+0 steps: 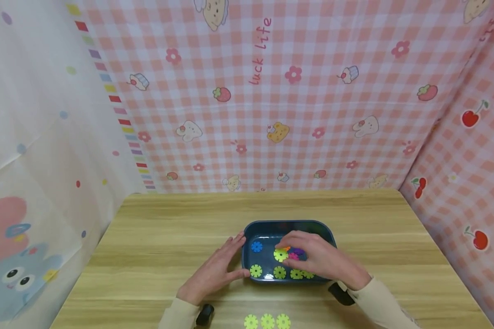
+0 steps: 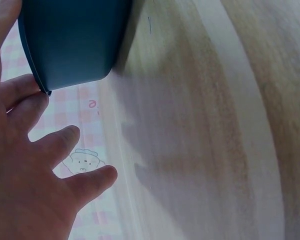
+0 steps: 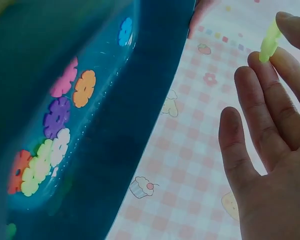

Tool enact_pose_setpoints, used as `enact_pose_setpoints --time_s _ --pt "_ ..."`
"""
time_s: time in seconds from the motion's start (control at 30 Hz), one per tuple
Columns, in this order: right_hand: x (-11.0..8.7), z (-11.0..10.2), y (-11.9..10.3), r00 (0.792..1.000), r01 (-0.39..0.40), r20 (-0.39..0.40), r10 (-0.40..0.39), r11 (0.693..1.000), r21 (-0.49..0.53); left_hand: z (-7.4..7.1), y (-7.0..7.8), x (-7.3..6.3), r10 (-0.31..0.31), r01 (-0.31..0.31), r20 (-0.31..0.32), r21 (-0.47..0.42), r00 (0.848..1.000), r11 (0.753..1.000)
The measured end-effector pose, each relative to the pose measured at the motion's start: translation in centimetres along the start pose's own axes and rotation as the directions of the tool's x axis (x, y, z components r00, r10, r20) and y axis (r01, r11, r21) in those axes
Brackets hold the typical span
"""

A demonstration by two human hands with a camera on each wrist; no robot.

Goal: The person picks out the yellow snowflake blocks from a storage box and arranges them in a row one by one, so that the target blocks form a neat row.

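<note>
One yellow-green flower-shaped disc is pinched between the thumb and fingertips of the right hand, just over the middle of a dark blue tray; the right wrist view shows the same disc edge-on in that pinch. The tray sits near the front edge of the wooden table, a little right of centre. Inside it lie more discs: a blue one by the left wall, four green ones in a row along the front wall, and purple, pink and orange ones partly hidden under the right hand. The left hand lies flat with straight fingers, resting on the table against the tray's left wall and gripping nothing. Three more green discs lie in a line at the table's front edge, apart from the tray. Behind the table hangs a pink checked cloth printed with bears, rabbits, cupcakes and strawberries, and the words "luck life" can be read on it.
</note>
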State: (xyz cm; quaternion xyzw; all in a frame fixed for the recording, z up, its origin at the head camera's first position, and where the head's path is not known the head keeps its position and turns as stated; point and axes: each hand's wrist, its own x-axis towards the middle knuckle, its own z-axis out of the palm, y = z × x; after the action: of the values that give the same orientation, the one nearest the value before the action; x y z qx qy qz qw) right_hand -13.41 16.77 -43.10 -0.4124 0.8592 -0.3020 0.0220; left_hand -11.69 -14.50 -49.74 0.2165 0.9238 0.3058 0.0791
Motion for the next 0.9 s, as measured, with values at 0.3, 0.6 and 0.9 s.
enact_pose_setpoints --time_s 0.3,0.6,0.9 --pt "-1.8 0.5 -0.7 0.996 0.051 -0.072 -0.056 0.996 -0.070 0.1 0.0 0.0 0.004 -0.004 -0.007 -0.007 1.000 1.000" --pt "-3.6 0.7 -1.4 0.995 0.062 -0.079 -0.068 0.995 -0.085 0.0 0.1 0.0 -0.004 0.004 0.000 -0.023 1.000 1.000" --pt "-4.9 1.2 -1.7 0.994 0.072 -0.077 -0.074 0.997 -0.035 0.1 0.1 0.1 -0.014 0.014 0.004 -0.019 1.000 1.000"
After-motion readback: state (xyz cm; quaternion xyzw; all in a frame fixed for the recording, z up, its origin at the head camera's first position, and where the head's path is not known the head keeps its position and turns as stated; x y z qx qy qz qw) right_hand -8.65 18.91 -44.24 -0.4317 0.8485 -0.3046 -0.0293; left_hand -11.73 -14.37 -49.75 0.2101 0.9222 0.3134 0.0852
